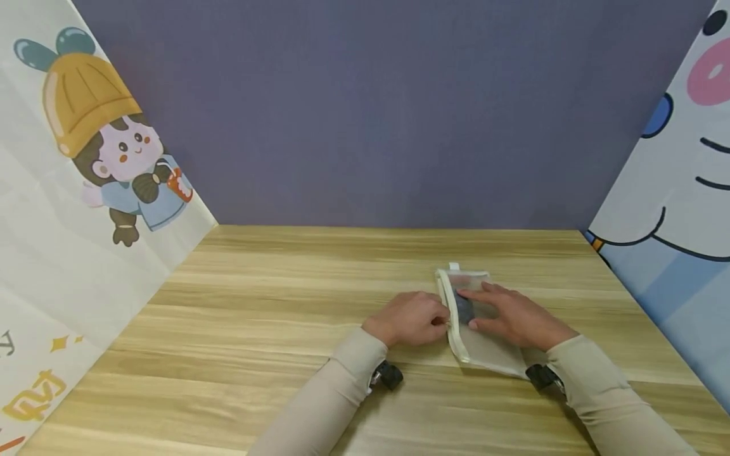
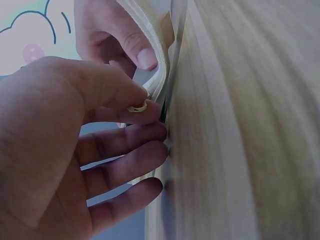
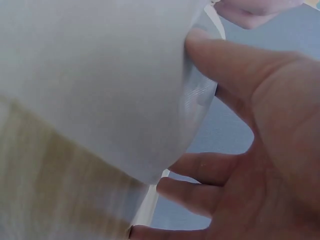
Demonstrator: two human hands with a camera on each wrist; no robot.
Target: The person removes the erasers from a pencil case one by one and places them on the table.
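Observation:
A translucent zip pouch with a cream zipper edge lies at the right of the wooden table. A dark flat item shows through its film. My left hand is at the zipper side; in the left wrist view, its thumb and index finger pinch the small zipper pull, the other fingers spread below. Across the pouch lies my right hand, thumb and index finger apart, pressing the film near the dark item. In the right wrist view, that thumb dents the pouch, and the other fingers reach its far edge.
A white tab sticks out at the pouch's far end. Behind the wooden table rises a grey-purple panel. Printed cartoon panels stand on both sides. Each wrist carries a small black camera mount.

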